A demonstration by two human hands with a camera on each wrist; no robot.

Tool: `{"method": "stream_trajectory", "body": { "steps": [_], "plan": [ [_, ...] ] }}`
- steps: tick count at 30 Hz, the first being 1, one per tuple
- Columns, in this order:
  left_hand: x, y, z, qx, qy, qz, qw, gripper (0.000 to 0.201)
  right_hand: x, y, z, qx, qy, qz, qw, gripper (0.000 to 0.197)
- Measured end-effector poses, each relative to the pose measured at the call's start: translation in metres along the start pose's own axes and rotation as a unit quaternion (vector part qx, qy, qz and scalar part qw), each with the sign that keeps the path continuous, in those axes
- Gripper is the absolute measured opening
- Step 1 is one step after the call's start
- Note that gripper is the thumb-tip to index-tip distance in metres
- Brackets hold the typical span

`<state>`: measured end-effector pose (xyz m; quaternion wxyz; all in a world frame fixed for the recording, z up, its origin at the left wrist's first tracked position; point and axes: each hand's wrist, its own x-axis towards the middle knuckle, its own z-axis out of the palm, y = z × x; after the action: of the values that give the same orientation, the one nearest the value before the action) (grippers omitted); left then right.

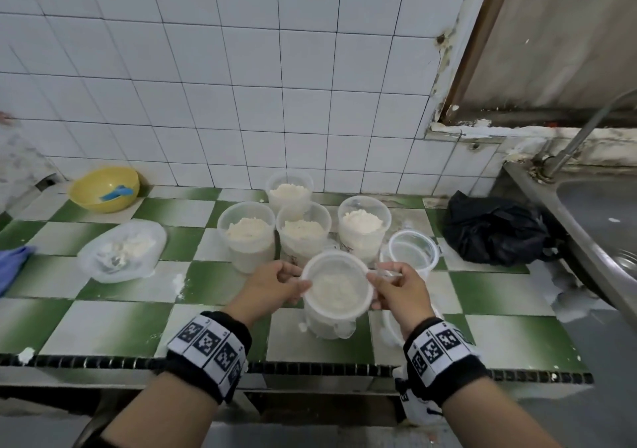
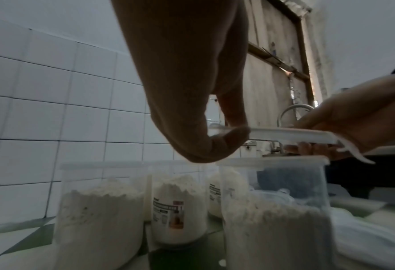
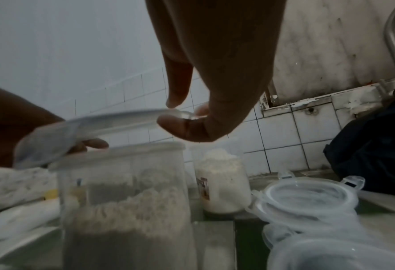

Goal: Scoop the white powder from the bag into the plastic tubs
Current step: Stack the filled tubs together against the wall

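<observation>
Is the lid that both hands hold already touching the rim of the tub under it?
Apart. The left wrist view shows the lid held level above the tub, with background visible in the gap over its rim.

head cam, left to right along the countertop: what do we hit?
Blue cloth → yellow bowl → clear bag of powder → open filled tubs → stack of lids → black bag → sink.
</observation>
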<state>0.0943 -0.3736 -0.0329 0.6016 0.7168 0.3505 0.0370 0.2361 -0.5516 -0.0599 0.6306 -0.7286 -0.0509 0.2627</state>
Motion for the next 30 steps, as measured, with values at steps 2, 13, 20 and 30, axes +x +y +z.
{"method": "stream_trajectory", "body": {
  "steps": [2, 13, 20, 30],
  "plan": [
    [0.004, -0.004, 0.004, 0.0, 0.01, -0.001, 1.0, 0.025, 0.001, 0.004, 0.003, -0.029, 0.016, 0.001, 0.999, 0.018],
    [0.019, -0.021, 0.006, -0.015, 0.038, -0.017, 0.999, 0.019, 0.012, 0.001, 0.015, -0.112, 0.04, 0.036, 0.992, 0.015],
    [0.022, -0.025, 0.005, 0.117, 0.11, 0.013, 0.987, 0.038, 0.01, 0.004, 0.013, -0.178, 0.061, 0.018, 0.982, 0.018],
    [0.025, -0.023, 0.01, 0.106, 0.039, 0.02, 0.993, 0.021, -0.01, -0.001, 0.01, -0.155, 0.017, 0.049, 0.987, 0.024]
  ]
}}
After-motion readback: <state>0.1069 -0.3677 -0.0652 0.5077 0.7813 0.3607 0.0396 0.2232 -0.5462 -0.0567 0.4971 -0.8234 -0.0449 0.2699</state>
